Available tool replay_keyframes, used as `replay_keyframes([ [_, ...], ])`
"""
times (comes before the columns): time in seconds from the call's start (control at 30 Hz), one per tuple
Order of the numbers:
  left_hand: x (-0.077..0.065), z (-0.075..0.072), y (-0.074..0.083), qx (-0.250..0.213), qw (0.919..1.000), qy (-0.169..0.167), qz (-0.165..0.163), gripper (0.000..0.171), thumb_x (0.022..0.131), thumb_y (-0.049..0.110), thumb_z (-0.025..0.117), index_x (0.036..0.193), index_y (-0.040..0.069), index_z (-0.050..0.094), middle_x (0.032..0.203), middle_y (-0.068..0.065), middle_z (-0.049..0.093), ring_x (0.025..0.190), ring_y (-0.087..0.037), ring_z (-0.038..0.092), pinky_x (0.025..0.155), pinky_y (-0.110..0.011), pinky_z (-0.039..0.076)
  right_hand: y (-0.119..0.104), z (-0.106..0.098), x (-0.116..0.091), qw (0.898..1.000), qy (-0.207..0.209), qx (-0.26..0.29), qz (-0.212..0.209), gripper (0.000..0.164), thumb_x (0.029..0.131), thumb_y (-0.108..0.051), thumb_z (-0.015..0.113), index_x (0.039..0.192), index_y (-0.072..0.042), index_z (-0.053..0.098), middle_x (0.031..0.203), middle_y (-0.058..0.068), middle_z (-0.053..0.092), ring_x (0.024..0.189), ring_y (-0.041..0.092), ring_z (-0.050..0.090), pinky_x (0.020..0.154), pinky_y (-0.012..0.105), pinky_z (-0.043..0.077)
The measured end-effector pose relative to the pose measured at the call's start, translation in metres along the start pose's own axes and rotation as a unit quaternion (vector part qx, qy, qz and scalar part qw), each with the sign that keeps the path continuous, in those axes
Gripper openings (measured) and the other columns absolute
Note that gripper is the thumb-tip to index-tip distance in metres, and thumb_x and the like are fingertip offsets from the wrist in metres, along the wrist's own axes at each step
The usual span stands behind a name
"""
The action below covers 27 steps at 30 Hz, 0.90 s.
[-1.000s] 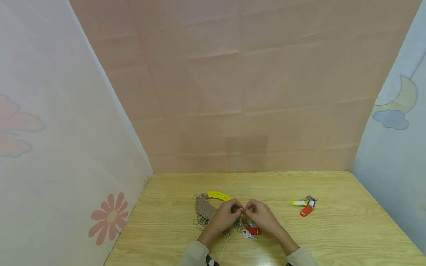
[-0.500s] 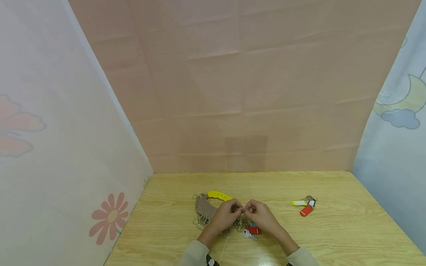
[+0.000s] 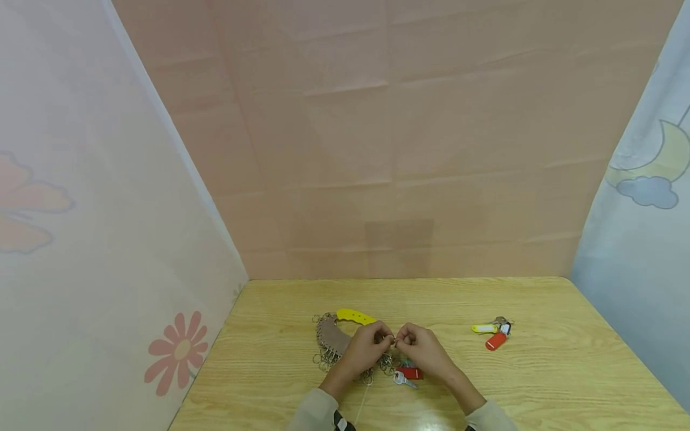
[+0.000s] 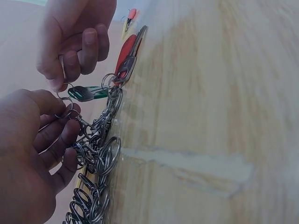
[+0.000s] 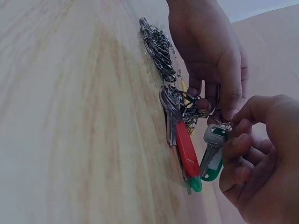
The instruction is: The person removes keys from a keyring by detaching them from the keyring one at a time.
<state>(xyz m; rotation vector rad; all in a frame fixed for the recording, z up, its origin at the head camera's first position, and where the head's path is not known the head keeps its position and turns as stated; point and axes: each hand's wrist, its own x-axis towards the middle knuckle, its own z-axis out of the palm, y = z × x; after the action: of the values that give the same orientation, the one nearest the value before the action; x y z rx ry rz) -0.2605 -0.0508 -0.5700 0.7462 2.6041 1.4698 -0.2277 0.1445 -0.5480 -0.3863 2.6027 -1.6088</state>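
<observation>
Right wrist view: left hand [image 5: 210, 51] and right hand [image 5: 268, 156] pinch small metal rings [image 5: 223, 122], probably for fine control, leaving a key [image 5: 215, 135] and green tag [image 5: 217, 163] dangling.

no legible lettering, white label [image 3: 487, 329] on yellow key tag [image 3: 475, 328], perhaps too small to read

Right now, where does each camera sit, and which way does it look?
Head: worn on the head, facing forward and down at the table; left grip, right grip, forearms and sleeves show.
Left wrist: on that wrist, looking over the metal rings; both grips show.
Right wrist: on that wrist, looking over a green tag; both grips show.
Shared: both wrist views catch the metal rings, a green tag and a red tag.
</observation>
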Motion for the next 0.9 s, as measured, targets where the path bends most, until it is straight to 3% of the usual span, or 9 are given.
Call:
replay_keyframes([
  [0.4, -0.0019, -0.0014, 0.0008, -0.001, 1.0, -0.004, -0.003, 0.008, 0.107, 0.017, 0.066, 0.104, 0.014, 0.073, 0.094, 0.005, 0.072, 0.078, 0.003, 0.055, 0.07, -0.019, 0.05, 0.006, 0.0014, 0.0005, 1.0, -0.024, -0.005, 0.001, 0.015, 0.104, -0.017, 0.068, 0.1, -0.002, 0.067, 0.082, 0.007, 0.066, 0.066, 0.004, 0.054, 0.057, 0.018, 0.044],
  [0.9, -0.0002, -0.0014, -0.0003, 0.001, 1.0, -0.001, 0.006, 0.008, 0.106, 0.015, 0.066, 0.103, 0.013, 0.073, 0.09, 0.006, 0.07, 0.074, 0.005, 0.054, 0.068, -0.018, 0.049, 0.005, 0.0049, 0.0024, 1.0, 0.002, -0.012, 0.017, 0.008, 0.099, -0.01, 0.07, 0.098, -0.003, 0.067, 0.079, 0.004, 0.064, 0.062, 0.004, 0.051, 0.054, 0.019, 0.041],
])
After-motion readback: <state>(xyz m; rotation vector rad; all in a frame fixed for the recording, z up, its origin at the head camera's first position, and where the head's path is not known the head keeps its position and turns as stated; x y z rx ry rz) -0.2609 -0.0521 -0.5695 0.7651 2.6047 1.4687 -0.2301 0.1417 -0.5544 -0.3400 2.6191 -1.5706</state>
